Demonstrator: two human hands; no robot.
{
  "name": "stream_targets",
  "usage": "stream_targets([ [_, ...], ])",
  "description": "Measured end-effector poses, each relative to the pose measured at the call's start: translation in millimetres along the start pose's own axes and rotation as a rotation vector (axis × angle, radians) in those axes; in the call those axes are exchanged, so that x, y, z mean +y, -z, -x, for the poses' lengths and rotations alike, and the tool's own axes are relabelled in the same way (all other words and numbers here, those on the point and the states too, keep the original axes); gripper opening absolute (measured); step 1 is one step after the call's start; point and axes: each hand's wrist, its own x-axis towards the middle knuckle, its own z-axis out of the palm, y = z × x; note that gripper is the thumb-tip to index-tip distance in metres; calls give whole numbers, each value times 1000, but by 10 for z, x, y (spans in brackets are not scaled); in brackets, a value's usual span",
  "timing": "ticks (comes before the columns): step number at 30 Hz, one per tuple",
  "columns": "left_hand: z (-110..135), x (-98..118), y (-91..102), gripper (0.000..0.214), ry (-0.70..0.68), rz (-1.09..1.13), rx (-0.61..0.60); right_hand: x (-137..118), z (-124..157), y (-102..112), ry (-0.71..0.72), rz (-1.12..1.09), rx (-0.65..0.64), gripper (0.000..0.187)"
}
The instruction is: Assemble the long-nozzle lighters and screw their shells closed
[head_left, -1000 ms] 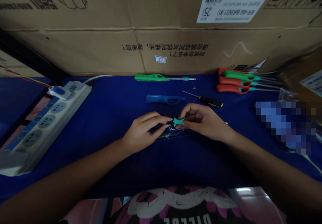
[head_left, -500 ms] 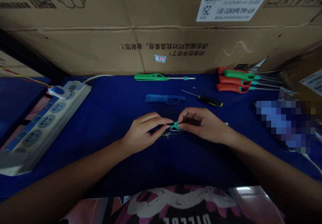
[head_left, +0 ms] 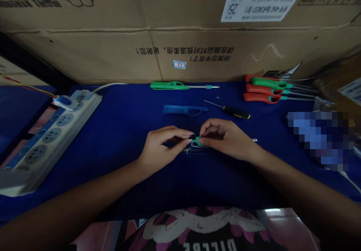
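Observation:
My left hand (head_left: pixel 162 147) is closed in a pinch on a small black part (head_left: pixel 193 137), most of it behind the fingertips. Facing it, my right hand (head_left: pixel 225 138) grips a small teal-green plastic piece (head_left: pixel 196 141) with thin pale wires looping below it. The two parts meet between my fingertips; whether they are joined I cannot tell. Under my hands lies a dark lighter body, largely hidden, and its metal tip (head_left: pixel 254 140) shows past my right wrist. Beyond them lie a blue lighter shell half (head_left: pixel 184 110) and a black-and-yellow screwdriver (head_left: pixel 236 112).
A green long-nosed lighter (head_left: pixel 169 86) lies along the cardboard box (head_left: pixel 113 55) at the back. Several orange and green lighters (head_left: pixel 262 97) are stacked at the back right. A white power strip (head_left: pixel 56 138) runs along the left, and a tiny metal spring-like bit (head_left: pixel 217 97) lies near the screwdriver.
My left fingers have shifted slightly on the black part, thumb and forefinger now straighter. My right hand keeps its hold on the green piece, almost unmoved.

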Motion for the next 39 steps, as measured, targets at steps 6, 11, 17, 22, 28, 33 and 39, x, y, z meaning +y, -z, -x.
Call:
stream_targets([
  [6, 3, 14, -3, 20, 262, 125, -11, 24, -6, 4, -23, -25, 19, 32],
  [11, 4, 22, 16, 17, 293, 163, -27, -16, 12, -12, 1, 1, 24, 30],
  [17, -8, 32, 21, 15, 261, 189, -43, -64, 45, -24, 31, 39, 39, 28],
  [22, -13, 53, 32, 10, 177, 148, -52, -65, 53, -23, -12, 3, 23, 30],
  [28, -11, 65, 27, 7, 179, 124, -37, -62, 79, -30, 97, 117, 48, 21],
  [33, -14, 72, 29, 7, 195, 135, -49, -48, 100, -38, 170, 228, 63, 12],
  [39, -13, 81, 30, 7, 189, 125, -49, -74, 123, -51, 172, 243, 75, 10],
])
